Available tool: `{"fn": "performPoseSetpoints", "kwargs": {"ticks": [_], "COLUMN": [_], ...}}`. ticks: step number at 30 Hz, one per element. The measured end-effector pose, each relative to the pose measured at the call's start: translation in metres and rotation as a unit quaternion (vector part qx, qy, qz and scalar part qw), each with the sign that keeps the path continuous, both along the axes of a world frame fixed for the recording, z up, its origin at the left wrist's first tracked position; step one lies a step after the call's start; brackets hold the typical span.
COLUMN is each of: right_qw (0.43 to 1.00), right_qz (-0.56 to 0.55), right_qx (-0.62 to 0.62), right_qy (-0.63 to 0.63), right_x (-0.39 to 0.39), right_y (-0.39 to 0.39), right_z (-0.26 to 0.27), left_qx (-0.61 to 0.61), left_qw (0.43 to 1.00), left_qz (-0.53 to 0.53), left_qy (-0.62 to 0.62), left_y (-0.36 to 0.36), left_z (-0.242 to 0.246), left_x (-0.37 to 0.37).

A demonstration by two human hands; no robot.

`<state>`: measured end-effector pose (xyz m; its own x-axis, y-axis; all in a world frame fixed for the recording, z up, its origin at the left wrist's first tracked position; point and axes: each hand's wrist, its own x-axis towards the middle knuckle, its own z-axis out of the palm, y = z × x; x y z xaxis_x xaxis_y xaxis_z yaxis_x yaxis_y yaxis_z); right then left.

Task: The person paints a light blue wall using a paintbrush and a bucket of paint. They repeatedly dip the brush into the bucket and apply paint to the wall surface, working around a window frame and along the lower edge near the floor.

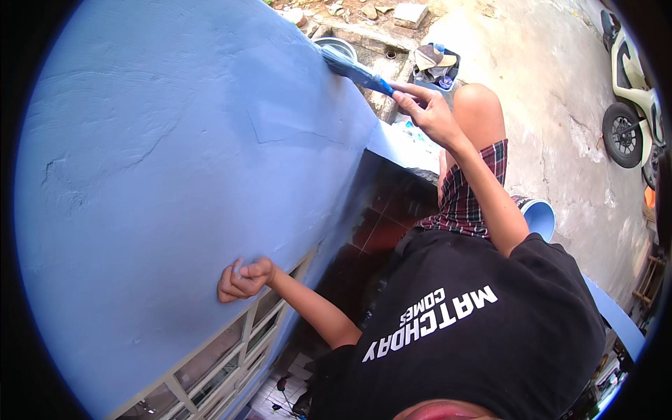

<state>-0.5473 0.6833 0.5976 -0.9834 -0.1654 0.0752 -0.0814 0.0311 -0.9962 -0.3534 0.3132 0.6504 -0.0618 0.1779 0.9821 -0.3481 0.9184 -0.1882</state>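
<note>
A paintbrush (362,73) with a blue handle and paint-coated bristles is held in my right hand (433,113), thumb and fingers around the handle's end. Its bristles touch the upper right edge of a light blue painted wall (184,157). A darker, wet-looking blue area and thin cracks show on the wall near the brush. Lower down, my left hand (247,278) is curled into a loose fist against the wall, with pale paint on its fingers. I see no tool in it.
Below my left hand is a window frame (241,341) with panes. Dark red floor tiles (380,223) lie beside the wall. A paint bucket (541,218) stands by my right side. Beyond my knee is a bin (438,81) holding a cap (433,56); a motorcycle (627,123) stands far right.
</note>
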Motion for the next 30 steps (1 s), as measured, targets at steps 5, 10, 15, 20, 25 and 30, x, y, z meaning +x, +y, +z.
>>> {"fn": "performPoseSetpoints", "kwargs": {"ticks": [5,10,15,20,25,30], "right_qw": [0.989,0.981,0.977,0.981,0.981,0.963], "right_qz": [0.028,0.011,0.045,0.052,0.114,0.211], "right_qx": [0.120,-0.102,-0.134,-0.065,-0.022,0.059], "right_qy": [-0.081,-0.162,-0.161,-0.178,-0.157,-0.157], "right_x": [0.014,0.027,0.021,0.026,0.031,0.053], "right_y": [0.021,0.020,0.006,-0.004,-0.002,-0.009], "right_z": [-0.029,0.010,0.055,0.069,0.080,0.084], "left_qx": [-0.001,-0.005,-0.003,0.000,0.006,-0.003], "left_qw": [1.000,1.000,1.000,1.000,1.000,1.000], "left_qz": [-0.002,-0.005,0.001,0.006,0.022,0.022], "left_qy": [0.002,0.008,0.002,0.005,0.008,0.004], "left_y": [-0.003,-0.004,-0.001,0.005,0.013,0.010], "left_z": [0.000,-0.002,0.000,0.004,0.007,0.005], "left_x": [0.004,0.006,0.004,0.003,0.001,0.001]}}
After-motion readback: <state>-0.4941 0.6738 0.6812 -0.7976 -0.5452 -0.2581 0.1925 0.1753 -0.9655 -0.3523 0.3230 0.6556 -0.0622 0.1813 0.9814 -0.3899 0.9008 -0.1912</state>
